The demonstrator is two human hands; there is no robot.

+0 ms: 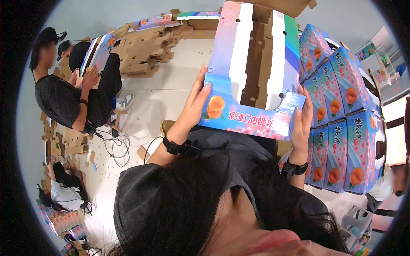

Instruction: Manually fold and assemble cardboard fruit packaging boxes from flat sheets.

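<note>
In front of me is a partly folded cardboard gift box (260, 115), blue and pink with a peach and blossoms printed on its near panel. White-edged side walls flank a long opening down its middle, which shows bare brown cardboard inside. At the far end a brown flap (286, 6) stands up. My left hand (195, 102) grips the near left corner, thumb on the printed panel. The near right corner is held by my right hand (301, 121), its fingers along the outer edge. Both wrists wear black bands.
Finished-looking peach boxes (337, 123) are stacked close on my right. Flattened brown cardboard (141, 51) lies in piles at the far left. A seated person (64, 98) on the left handles a similar box; cables (115, 143) trail nearby. Grey stools (358, 219) stand lower right.
</note>
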